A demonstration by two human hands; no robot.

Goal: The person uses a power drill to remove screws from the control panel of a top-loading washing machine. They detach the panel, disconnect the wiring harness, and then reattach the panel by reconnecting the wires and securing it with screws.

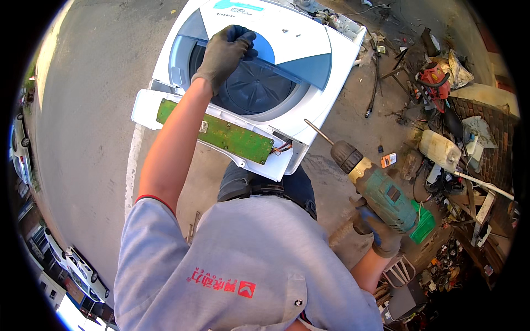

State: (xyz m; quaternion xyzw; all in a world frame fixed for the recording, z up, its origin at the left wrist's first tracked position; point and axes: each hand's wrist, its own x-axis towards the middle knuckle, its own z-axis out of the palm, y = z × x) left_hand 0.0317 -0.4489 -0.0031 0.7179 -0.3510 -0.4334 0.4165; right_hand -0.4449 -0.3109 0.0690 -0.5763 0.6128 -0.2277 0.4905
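Observation:
My left hand, in a dark glove, is above the lid of a white top-loading washing machine. Its fingers are curled together; whatever they pinch, if anything, is too small to make out. Gripped in my gloved right hand is a green power drill, its long bit pointing toward the machine's near right corner. The control panel is flipped out at the front edge, exposing a green circuit board with wires at its right end. Small dark screws lie on the lid. The dark drum shows below the half-folded lid.
Scrap crowds the right side: a red tool, a yellowish plastic jug, an orange-and-white box and a metal rod on the ground. Grey pavement stretches to the left, with parked cars beyond.

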